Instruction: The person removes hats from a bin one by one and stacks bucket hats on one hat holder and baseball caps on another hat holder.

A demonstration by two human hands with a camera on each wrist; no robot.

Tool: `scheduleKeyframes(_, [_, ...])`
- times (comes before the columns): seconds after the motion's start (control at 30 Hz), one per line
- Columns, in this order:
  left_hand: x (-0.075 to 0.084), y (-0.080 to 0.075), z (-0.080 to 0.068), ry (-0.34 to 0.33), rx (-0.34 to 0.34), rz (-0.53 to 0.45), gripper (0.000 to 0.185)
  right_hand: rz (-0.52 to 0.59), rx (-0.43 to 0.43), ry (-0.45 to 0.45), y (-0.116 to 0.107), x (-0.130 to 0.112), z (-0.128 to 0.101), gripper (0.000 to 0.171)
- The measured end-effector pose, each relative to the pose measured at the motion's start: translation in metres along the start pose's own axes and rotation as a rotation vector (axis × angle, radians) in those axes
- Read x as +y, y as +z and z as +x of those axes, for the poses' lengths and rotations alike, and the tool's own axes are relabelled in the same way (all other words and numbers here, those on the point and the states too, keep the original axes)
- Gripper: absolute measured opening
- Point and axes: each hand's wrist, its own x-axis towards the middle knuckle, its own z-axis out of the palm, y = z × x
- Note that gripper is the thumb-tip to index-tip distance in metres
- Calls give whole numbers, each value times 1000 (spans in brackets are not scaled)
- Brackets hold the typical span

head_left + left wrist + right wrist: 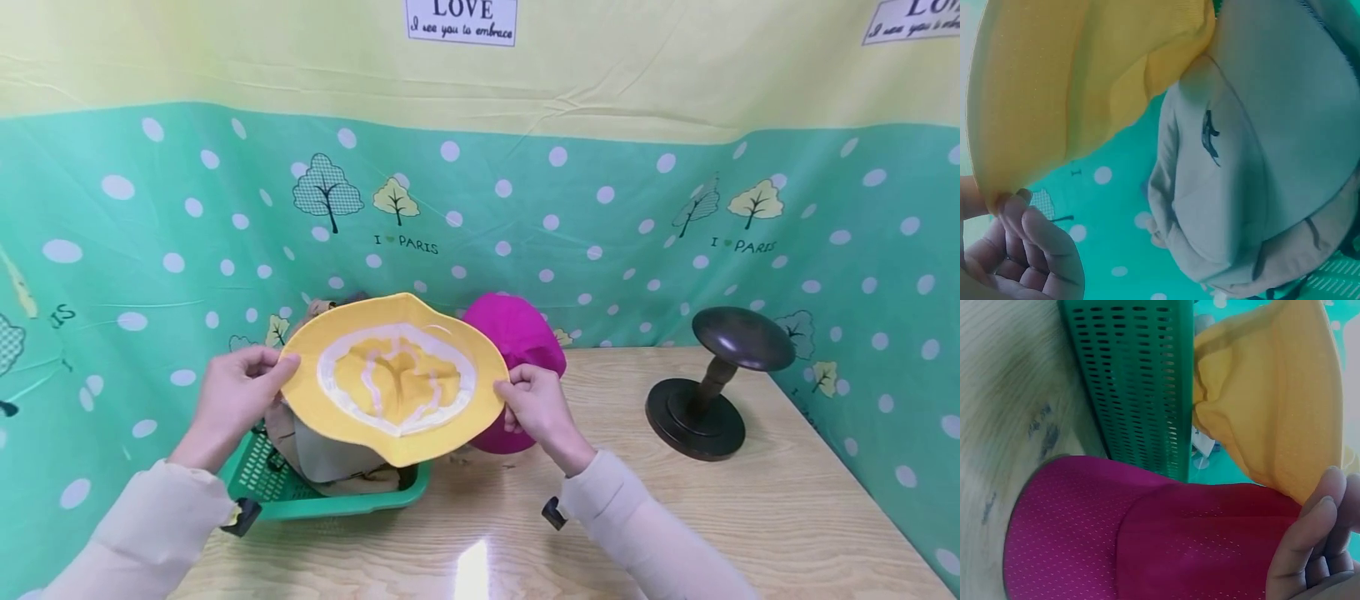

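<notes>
A yellow bucket hat (405, 367) is held up with its inside and white sweatband facing the head camera. My left hand (243, 396) pinches the brim at its left edge. At the opposite edge, my right hand (542, 408) pinches the brim between thumb and fingers. Behind and right of it is a magenta cap (517, 329), partly hidden by the hat and right hand. Below the hat, a green basket (337, 504) contains several hats, among them a grey-and-beige cap (1229, 175) with a small dark mark. The right wrist view shows the yellow hat's outer side (1272, 394) beside the basket.
A dark wooden hat stand (701, 408) with a rounded top stands on the right of the wood-grain table (600, 517). A green and yellow printed cloth (570, 192) hangs behind and along both sides.
</notes>
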Motion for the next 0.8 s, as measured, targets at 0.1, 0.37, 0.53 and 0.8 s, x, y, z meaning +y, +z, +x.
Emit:
scheduleKeyframes(0.1, [-1,-2,-1,-42,-3,32,49,9,-3,-11,1,3,-1,12])
scheduleKeyframes(0.37, [3,-5,-2,-109,-22,9,58,89,-12,-42,5,2,-4,12])
scheduleKeyframes(0.53, [6,-6,-3,-104,17,-121,54,134,-24,-78,7,2,-5,18])
scheduleKeyframes(0.8, [1,-7,-6,7,62,-507,27,198,-70,-159,15,-16,-21,20])
